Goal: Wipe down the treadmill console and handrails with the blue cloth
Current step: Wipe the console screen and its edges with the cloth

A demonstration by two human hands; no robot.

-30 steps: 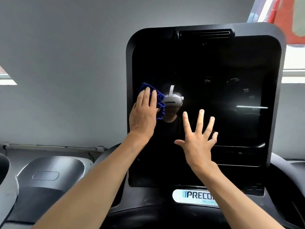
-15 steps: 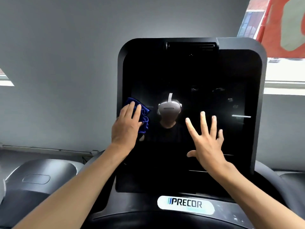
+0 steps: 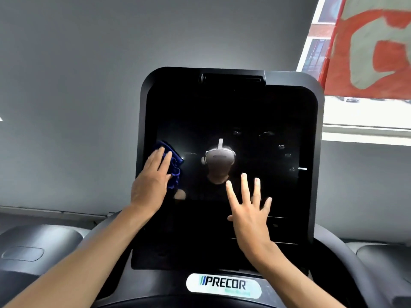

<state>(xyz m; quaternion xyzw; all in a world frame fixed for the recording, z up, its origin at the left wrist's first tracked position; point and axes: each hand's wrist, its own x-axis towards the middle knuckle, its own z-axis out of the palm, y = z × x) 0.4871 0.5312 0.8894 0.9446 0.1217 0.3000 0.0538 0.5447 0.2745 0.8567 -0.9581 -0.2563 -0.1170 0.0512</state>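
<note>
Blue cloth [image 3: 172, 162] pressed flat by left hand [image 3: 150, 183] against console screen [image 3: 231, 121] left edge; right hand [image 3: 250, 215] splayed, empty.

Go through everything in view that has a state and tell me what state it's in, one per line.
left hand: flat, fingers straight, pressing the blue cloth against the screen
blue cloth: bunched, at the screen's left edge, partly under the fingers
right hand: open, fingers spread, holding nothing
console screen: dark, showing reflections and smudges
window blind: lowered partway
</note>
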